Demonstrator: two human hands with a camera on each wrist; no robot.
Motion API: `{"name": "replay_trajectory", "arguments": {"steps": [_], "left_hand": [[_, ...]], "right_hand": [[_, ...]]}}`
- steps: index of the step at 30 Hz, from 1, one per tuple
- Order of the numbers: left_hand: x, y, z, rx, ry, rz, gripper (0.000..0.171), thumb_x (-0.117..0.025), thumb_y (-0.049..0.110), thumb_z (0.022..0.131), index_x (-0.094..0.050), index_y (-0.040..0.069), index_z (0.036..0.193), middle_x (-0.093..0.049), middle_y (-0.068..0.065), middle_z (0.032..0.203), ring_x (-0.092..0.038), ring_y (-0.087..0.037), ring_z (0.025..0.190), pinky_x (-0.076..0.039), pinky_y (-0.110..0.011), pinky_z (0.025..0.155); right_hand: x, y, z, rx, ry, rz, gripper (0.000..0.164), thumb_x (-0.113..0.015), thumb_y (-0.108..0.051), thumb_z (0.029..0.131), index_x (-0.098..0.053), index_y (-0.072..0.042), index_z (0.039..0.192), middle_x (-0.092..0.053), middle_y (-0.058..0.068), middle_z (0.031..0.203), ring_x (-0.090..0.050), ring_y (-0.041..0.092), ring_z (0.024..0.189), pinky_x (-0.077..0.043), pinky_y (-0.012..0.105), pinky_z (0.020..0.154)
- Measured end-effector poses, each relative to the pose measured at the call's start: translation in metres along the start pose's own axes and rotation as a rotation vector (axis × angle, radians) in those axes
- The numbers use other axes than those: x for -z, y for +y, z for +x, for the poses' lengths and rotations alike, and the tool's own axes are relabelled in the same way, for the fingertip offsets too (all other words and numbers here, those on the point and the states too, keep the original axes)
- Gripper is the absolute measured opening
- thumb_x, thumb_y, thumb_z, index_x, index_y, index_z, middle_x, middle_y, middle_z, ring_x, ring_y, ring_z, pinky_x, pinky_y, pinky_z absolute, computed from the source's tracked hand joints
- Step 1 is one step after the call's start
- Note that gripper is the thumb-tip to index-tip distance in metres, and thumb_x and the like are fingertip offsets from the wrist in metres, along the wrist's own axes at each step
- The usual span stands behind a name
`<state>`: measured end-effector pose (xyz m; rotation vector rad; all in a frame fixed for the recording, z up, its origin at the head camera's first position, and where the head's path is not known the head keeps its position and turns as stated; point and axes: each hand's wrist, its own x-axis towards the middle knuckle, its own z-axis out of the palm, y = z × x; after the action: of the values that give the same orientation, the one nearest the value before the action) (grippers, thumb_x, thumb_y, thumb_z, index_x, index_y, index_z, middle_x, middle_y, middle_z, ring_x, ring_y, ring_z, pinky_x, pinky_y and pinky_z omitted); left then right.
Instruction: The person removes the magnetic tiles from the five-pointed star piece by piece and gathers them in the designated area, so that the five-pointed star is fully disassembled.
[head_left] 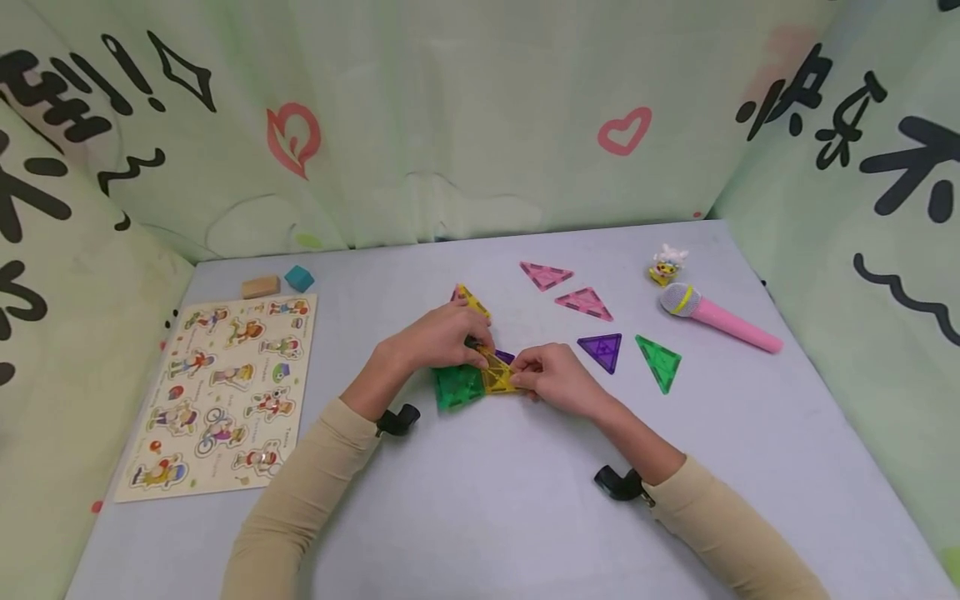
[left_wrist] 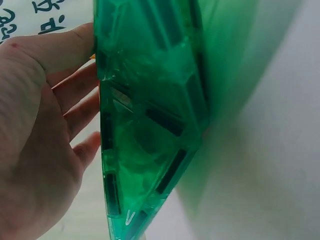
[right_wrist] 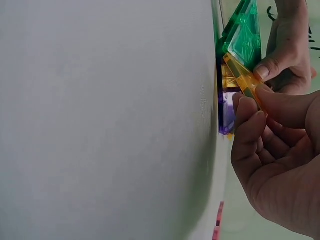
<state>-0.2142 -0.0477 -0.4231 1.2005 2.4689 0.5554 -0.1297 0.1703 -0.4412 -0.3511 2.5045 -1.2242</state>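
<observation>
My right hand (head_left: pixel 558 379) pinches a yellow translucent triangular magnetic tile (right_wrist: pixel 241 77) between thumb and fingers. It tilts against a small structure of magnetic tiles, beside a green tile (head_left: pixel 459 387). My left hand (head_left: pixel 442 335) reaches over that structure from the left and holds it, thumb near the yellow piece and fingers on the far side. Large in the left wrist view are green tiles (left_wrist: pixel 145 130), with the left hand (left_wrist: pixel 45 125) at their edge. A purple tile (right_wrist: pixel 227 112) stands low in the structure. Another yellow tile (head_left: pixel 474 302) shows behind the left fingers.
Two pink triangular tiles (head_left: pixel 546 275), a purple triangle (head_left: pixel 601 352) and a green triangle (head_left: pixel 660 362) lie to the right. Beyond them are a pink toy microphone (head_left: pixel 722 318) and a small figurine (head_left: pixel 667 265). Left lie a picture board (head_left: pixel 225 392), a wooden block (head_left: pixel 260 287) and a blue block (head_left: pixel 299 278).
</observation>
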Motion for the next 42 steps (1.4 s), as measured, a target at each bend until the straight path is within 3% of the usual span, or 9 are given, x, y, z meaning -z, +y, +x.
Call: {"name": "replay_trajectory", "arguments": {"steps": [5, 9, 13, 17, 24, 29, 35, 39, 42], "left_hand": [[0.001, 0.002, 0.001, 0.014, -0.004, 0.004, 0.023, -0.078, 0.033, 0.086, -0.076, 0.017, 0.103, -0.073, 0.007, 0.104, -0.061, -0.011, 0.106, -0.034, -0.037, 0.116], [0.000, 0.001, 0.002, 0.016, -0.002, -0.040, 0.013, -0.077, 0.030, 0.088, -0.076, 0.019, 0.095, -0.072, 0.010, 0.096, -0.058, -0.010, 0.098, -0.042, -0.035, 0.104], [0.000, 0.001, 0.002, 0.011, 0.012, -0.083, 0.003, -0.074, 0.023, 0.090, -0.076, 0.021, 0.089, -0.071, 0.012, 0.089, -0.056, -0.011, 0.093, -0.041, -0.037, 0.103], [-0.001, 0.001, 0.001, 0.024, 0.032, -0.086, 0.007, -0.071, 0.018, 0.092, -0.075, 0.021, 0.088, -0.070, 0.012, 0.086, -0.057, -0.011, 0.087, -0.037, -0.039, 0.108], [-0.004, 0.004, 0.002, 0.026, 0.043, -0.091, 0.008, -0.070, 0.017, 0.093, -0.073, 0.021, 0.087, -0.069, 0.011, 0.085, -0.058, -0.010, 0.085, -0.033, -0.038, 0.113], [-0.007, 0.004, 0.005, 0.017, 0.060, -0.096, 0.007, -0.070, 0.018, 0.093, -0.073, 0.021, 0.087, -0.069, 0.011, 0.084, -0.059, -0.008, 0.084, -0.030, -0.038, 0.116], [-0.009, 0.003, 0.005, 0.013, 0.073, -0.099, 0.008, -0.069, 0.018, 0.093, -0.074, 0.020, 0.087, -0.070, 0.012, 0.085, -0.058, -0.008, 0.085, -0.031, -0.040, 0.115], [-0.008, 0.001, 0.003, 0.016, 0.086, -0.095, 0.008, -0.070, 0.019, 0.093, -0.074, 0.021, 0.086, -0.070, 0.012, 0.085, -0.058, -0.009, 0.086, -0.033, -0.040, 0.113], [-0.008, 0.002, 0.003, 0.024, 0.088, -0.085, 0.008, -0.070, 0.020, 0.093, -0.073, 0.022, 0.086, -0.070, 0.013, 0.086, -0.057, -0.009, 0.087, -0.035, -0.039, 0.111]], "right_hand": [[0.007, 0.001, -0.004, 0.011, 0.037, -0.043, 0.009, -0.068, -0.016, 0.094, -0.073, -0.009, 0.094, -0.068, 0.005, 0.074, -0.054, 0.013, 0.061, -0.046, 0.023, 0.056], [0.024, 0.002, -0.008, -0.022, 0.065, -0.039, 0.012, -0.068, -0.015, 0.094, -0.074, -0.008, 0.100, -0.071, 0.007, 0.082, -0.057, 0.016, 0.067, -0.048, 0.025, 0.059], [0.045, 0.010, -0.003, -0.099, 0.114, -0.061, 0.014, -0.068, -0.016, 0.094, -0.074, -0.006, 0.102, -0.070, 0.009, 0.087, -0.057, 0.019, 0.072, -0.050, 0.026, 0.062], [0.057, 0.020, 0.018, -0.170, 0.141, -0.111, 0.018, -0.067, -0.018, 0.095, -0.072, -0.005, 0.105, -0.068, 0.011, 0.086, -0.057, 0.019, 0.071, -0.049, 0.025, 0.063], [0.055, 0.025, 0.055, -0.203, 0.172, -0.314, 0.025, -0.067, -0.025, 0.095, -0.073, -0.003, 0.106, -0.069, 0.011, 0.089, -0.057, 0.021, 0.077, -0.045, 0.027, 0.067], [0.051, 0.025, 0.061, -0.220, 0.222, -0.416, 0.022, -0.069, -0.026, 0.094, -0.072, -0.005, 0.099, -0.066, 0.009, 0.085, -0.053, 0.023, 0.075, -0.041, 0.030, 0.066], [0.044, 0.014, 0.043, -0.096, 0.174, -0.301, 0.020, -0.065, -0.022, 0.096, -0.073, -0.007, 0.106, -0.069, 0.008, 0.094, -0.056, 0.022, 0.083, -0.048, 0.031, 0.073], [0.034, 0.006, 0.031, -0.032, 0.035, -0.176, 0.018, -0.065, -0.024, 0.096, -0.074, -0.010, 0.104, -0.070, 0.008, 0.089, -0.057, 0.020, 0.080, -0.048, 0.030, 0.072], [0.028, 0.006, 0.025, -0.036, -0.060, -0.058, 0.017, -0.066, -0.023, 0.095, -0.074, -0.010, 0.102, -0.068, 0.008, 0.080, -0.058, 0.018, 0.071, -0.049, 0.029, 0.067]]}}
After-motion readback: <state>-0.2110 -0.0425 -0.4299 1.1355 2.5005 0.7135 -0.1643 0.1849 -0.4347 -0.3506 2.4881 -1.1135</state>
